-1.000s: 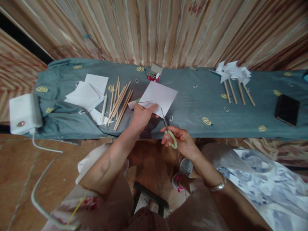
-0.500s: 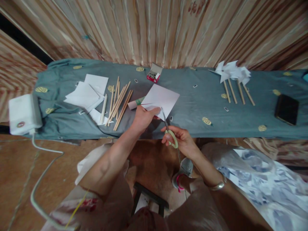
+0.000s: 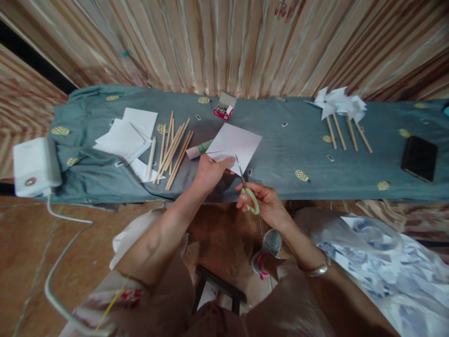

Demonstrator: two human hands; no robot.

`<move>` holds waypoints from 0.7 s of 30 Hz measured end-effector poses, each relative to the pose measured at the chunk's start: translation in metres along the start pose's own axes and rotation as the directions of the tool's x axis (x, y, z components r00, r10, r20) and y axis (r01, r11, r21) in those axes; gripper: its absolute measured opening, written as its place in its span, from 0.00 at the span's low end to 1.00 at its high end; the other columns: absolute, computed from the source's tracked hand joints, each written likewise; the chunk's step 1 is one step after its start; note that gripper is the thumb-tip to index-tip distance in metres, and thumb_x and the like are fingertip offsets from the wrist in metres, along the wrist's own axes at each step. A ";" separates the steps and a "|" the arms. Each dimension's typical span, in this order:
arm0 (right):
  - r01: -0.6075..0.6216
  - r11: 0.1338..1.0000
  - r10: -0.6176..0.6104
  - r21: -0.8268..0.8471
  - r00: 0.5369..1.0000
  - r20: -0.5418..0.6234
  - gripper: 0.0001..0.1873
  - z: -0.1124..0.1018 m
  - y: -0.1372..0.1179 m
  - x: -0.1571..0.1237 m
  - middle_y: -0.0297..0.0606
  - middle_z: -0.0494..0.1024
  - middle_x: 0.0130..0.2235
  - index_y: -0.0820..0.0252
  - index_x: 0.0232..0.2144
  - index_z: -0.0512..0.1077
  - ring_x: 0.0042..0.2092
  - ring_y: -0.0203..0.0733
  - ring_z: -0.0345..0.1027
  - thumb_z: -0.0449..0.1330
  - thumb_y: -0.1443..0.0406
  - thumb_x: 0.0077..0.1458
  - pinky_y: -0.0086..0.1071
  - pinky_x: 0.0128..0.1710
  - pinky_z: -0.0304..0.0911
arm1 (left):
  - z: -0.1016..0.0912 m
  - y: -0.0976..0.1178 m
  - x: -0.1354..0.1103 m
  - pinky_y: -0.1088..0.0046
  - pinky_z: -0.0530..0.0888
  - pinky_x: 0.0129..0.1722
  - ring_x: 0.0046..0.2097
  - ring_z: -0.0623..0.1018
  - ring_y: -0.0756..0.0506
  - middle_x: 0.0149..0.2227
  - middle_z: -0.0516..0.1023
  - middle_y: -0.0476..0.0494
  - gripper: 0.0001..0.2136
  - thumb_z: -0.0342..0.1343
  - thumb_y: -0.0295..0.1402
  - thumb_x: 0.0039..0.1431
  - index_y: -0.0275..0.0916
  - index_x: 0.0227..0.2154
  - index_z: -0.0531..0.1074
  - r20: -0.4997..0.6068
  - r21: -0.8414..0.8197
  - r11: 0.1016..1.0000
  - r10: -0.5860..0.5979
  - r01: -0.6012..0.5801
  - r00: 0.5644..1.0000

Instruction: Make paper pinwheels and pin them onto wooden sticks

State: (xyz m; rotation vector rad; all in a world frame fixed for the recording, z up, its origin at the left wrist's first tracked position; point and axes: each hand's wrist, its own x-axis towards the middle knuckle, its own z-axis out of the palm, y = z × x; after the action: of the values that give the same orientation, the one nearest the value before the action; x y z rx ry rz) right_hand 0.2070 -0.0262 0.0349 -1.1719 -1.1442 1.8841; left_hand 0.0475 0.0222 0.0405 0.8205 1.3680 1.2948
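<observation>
My left hand pinches the near corner of a white square of paper, held over the grey-blue cloth of the table. My right hand grips small scissors with pale green handles; the blades point up at the paper's near edge. A cut line shows in the paper's left side. A glue stick lies just left of the paper.
Several wooden sticks and a stack of white paper squares lie to the left. A small red box of pins stands at the back. Finished paper pinwheels and a black phone lie right. A white device with cable sits far left.
The paper has turned and shifted slightly to the right in my left hand, uncovering the glue stick. The scissors stay at its near edge.
</observation>
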 end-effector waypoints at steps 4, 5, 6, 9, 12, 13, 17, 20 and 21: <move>0.007 1.000 -0.007 -0.003 1.000 -0.001 0.25 -0.002 0.001 0.001 0.30 0.77 0.22 0.58 0.33 0.74 0.22 0.30 0.67 0.73 0.48 0.40 0.26 0.24 0.65 | 0.000 -0.002 0.000 0.75 0.76 0.25 0.29 0.76 0.48 0.30 0.80 0.45 0.10 0.62 0.33 0.40 0.36 0.29 0.75 0.016 -0.006 1.000 0.004 -0.004 1.000; 0.011 1.000 -0.011 -0.005 1.000 0.000 0.25 -0.002 0.002 0.001 0.29 0.76 0.22 0.58 0.33 0.74 0.22 0.30 0.67 0.73 0.48 0.40 0.26 0.23 0.65 | 0.000 -0.002 0.000 0.75 0.76 0.25 0.29 0.76 0.48 0.30 0.80 0.45 0.10 0.62 0.33 0.40 0.36 0.29 0.75 0.021 -0.008 1.000 0.005 -0.004 1.000; 0.014 1.000 -0.014 -0.008 1.000 0.001 0.25 -0.003 0.003 0.001 0.29 0.76 0.22 0.58 0.33 0.74 0.22 0.30 0.67 0.72 0.48 0.40 0.26 0.23 0.65 | 0.000 -0.003 0.000 0.74 0.76 0.25 0.29 0.76 0.48 0.30 0.80 0.45 0.10 0.62 0.33 0.40 0.36 0.29 0.76 0.021 -0.012 1.000 0.006 -0.005 1.000; 0.021 1.000 -0.021 -0.018 1.000 0.002 0.24 -0.003 0.004 0.002 0.30 0.76 0.23 0.58 0.34 0.74 0.22 0.30 0.67 0.72 0.48 0.41 0.26 0.23 0.65 | 0.000 -0.004 0.001 0.74 0.76 0.25 0.29 0.76 0.48 0.30 0.80 0.45 0.11 0.62 0.33 0.40 0.37 0.30 0.76 0.024 -0.033 0.999 0.010 -0.009 1.000; 0.023 1.000 -0.023 -0.017 1.000 -0.001 0.25 -0.002 0.004 0.002 0.30 0.76 0.23 0.58 0.33 0.74 0.22 0.31 0.67 0.72 0.48 0.41 0.26 0.24 0.66 | 0.001 -0.003 0.000 0.72 0.76 0.25 0.29 0.77 0.47 0.31 0.80 0.46 0.11 0.62 0.32 0.40 0.37 0.30 0.75 0.029 -0.044 0.999 0.011 -0.010 1.000; 0.024 1.000 -0.025 -0.015 1.000 -0.004 0.25 -0.002 0.004 0.002 0.30 0.76 0.23 0.58 0.33 0.74 0.22 0.31 0.67 0.72 0.47 0.40 0.26 0.23 0.66 | 0.001 -0.003 -0.001 0.71 0.76 0.26 0.29 0.77 0.47 0.31 0.80 0.46 0.11 0.62 0.32 0.40 0.37 0.30 0.75 0.031 -0.041 0.999 0.009 -0.008 0.999; 0.018 1.000 -0.018 -0.007 1.000 -0.005 0.25 -0.002 0.002 0.001 0.29 0.77 0.22 0.58 0.33 0.74 0.22 0.30 0.67 0.72 0.48 0.40 0.26 0.23 0.65 | 0.002 -0.001 -0.003 0.70 0.77 0.28 0.29 0.77 0.46 0.31 0.79 0.45 0.11 0.62 0.32 0.40 0.37 0.31 0.75 0.040 -0.018 1.000 0.003 -0.002 0.999; 0.016 1.000 -0.016 0.001 1.000 -0.004 0.25 -0.002 0.001 0.001 0.29 0.76 0.23 0.58 0.33 0.73 0.22 0.30 0.67 0.72 0.48 0.40 0.25 0.23 0.65 | 0.001 -0.002 -0.003 0.71 0.77 0.27 0.29 0.76 0.47 0.30 0.79 0.45 0.11 0.62 0.33 0.40 0.36 0.30 0.75 0.049 -0.021 1.000 0.007 -0.006 0.999; 0.017 1.000 -0.017 -0.001 1.000 -0.004 0.25 -0.002 0.001 0.002 0.29 0.76 0.23 0.58 0.33 0.73 0.22 0.30 0.67 0.72 0.48 0.40 0.25 0.23 0.65 | 0.001 -0.002 -0.003 0.71 0.77 0.27 0.29 0.76 0.47 0.30 0.79 0.45 0.11 0.62 0.33 0.40 0.36 0.30 0.75 0.051 -0.024 1.000 0.008 -0.007 0.999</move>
State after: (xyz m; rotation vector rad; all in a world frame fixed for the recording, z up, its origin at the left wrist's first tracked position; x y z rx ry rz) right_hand 0.2077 -0.0249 0.0327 -1.1627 -1.1491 1.8679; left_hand 0.0496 0.0197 0.0394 0.8382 1.3077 1.2849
